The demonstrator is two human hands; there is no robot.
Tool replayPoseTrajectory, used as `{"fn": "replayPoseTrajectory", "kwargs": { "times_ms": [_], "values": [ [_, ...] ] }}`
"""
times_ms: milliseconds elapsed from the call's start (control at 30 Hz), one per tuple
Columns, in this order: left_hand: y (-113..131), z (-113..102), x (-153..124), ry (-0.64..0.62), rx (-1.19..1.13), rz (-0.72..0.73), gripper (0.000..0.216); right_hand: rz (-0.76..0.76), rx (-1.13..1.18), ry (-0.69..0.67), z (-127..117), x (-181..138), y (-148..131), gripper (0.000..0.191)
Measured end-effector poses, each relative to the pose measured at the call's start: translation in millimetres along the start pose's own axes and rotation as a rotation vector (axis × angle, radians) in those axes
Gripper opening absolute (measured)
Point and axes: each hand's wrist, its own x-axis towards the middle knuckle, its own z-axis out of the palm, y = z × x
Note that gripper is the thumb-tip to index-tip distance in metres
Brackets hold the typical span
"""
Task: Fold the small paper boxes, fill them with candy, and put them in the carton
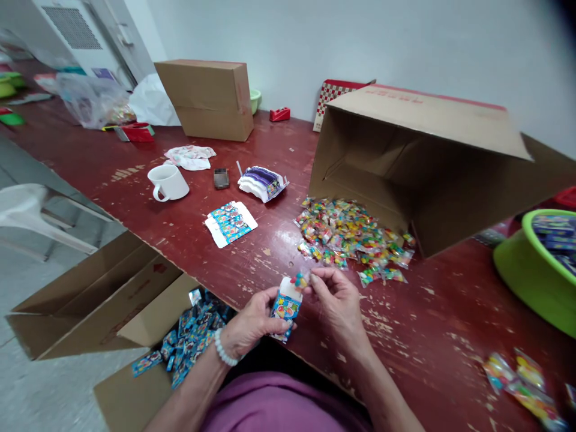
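My left hand (257, 321) is closed around a small blue printed candy box (287, 307), whose white top flap stands up. Just above the box's mouth, my right hand (335, 297) pinches a small clear packet of colourful candies (299, 281). Beyond my right hand, a heap of similar candy packets (346, 231) spills from a large cardboard box (373, 162) lying on its side. Several flat blue-and-white cartons (231, 223) lie on the table ahead of my left hand.
On the red table (279, 234) stand a white mug (168, 183), a stack of purple cartons (263, 182) and a closed cardboard box (211, 99). A green basin (526, 270) sits at right. Below the left edge, an open carton (130, 396) holds many blue boxes (193, 330). A white stool (27, 204) is beyond.
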Motion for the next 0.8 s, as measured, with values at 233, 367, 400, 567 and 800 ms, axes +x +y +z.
{"fn": "replayPoseTrajectory", "kwargs": {
  "times_ms": [233,367,400,567,800],
  "values": [
    [8,9,1,-0.041,0.104,0.063,0.059,-0.082,-0.236,-0.103,-6,-3,2,0.016],
    [4,12,3,0.025,0.058,0.068,0.060,-0.345,-0.528,-0.244,-5,-8,2,0.014],
    [3,12,4,0.042,0.022,0.067,0.055,-0.386,-0.536,-0.290,-5,-8,1,0.016],
    [1,7,11,0.159,-0.281,-0.007,0.042,-0.338,-0.451,-0.212,-4,-8,1,0.016],
    [0,14,14,0.352,-0.361,0.112,0.029,-0.363,-0.346,-0.197,10,-19,13,0.008]
  ]
}}
